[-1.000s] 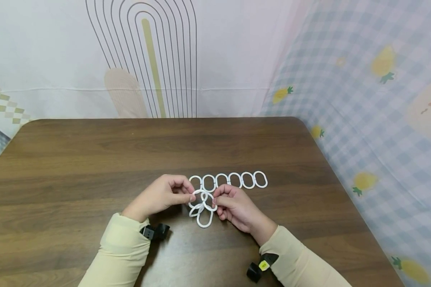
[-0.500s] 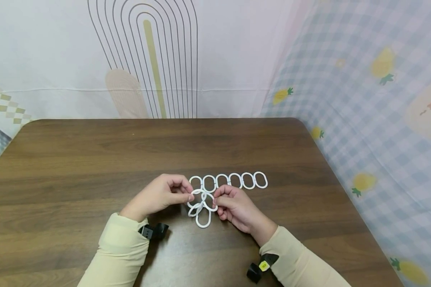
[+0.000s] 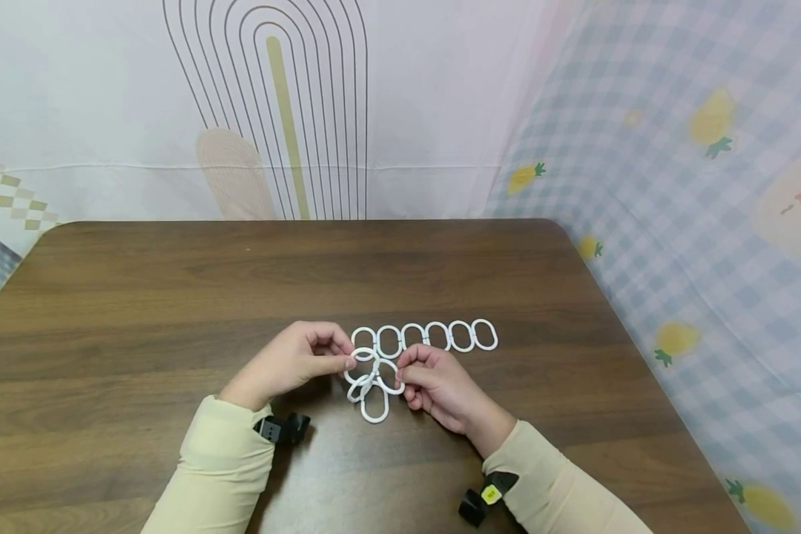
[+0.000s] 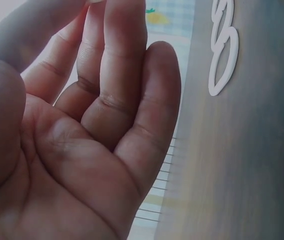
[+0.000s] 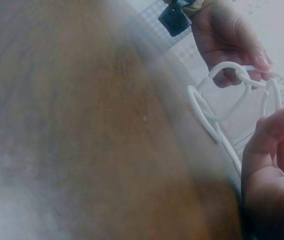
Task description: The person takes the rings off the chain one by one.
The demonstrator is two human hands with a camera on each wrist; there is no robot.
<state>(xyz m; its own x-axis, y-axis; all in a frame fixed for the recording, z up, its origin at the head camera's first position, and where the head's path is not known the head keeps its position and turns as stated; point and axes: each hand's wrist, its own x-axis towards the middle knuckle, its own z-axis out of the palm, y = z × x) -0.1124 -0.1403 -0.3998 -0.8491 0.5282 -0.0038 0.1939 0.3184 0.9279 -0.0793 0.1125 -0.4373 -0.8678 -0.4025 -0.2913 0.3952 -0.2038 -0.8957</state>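
Observation:
In the head view my left hand (image 3: pixel 295 362) pinches one white oval plastic ring (image 3: pixel 345 377) between thumb and fingertips. My right hand (image 3: pixel 440 387) pinches another white ring (image 3: pixel 392 392) of the same linked cluster. From between them a further white ring (image 3: pixel 375 423) hangs toward me, with others overlapping it. The right wrist view shows the joined rings (image 5: pixel 196 106) spread between both hands, one with a gap in its loop. Up close in the left wrist view, the left palm (image 4: pixel 76 155) faces the camera and the pinched ring is almost out of frame.
Just beyond my hands, a row of several white oval rings (image 3: pixel 496 341) lies side by side on the brown wooden table (image 3: pixel 173 297). Part of the row is hidden behind the right hand. Patterned cloth (image 3: pixel 434 96) hangs behind the table and along its right side.
My left hand has shifted slightly left and away from me, drawing the ring it pinches and the hanging rings leftward. The right hand has stayed almost still; the row is unchanged.

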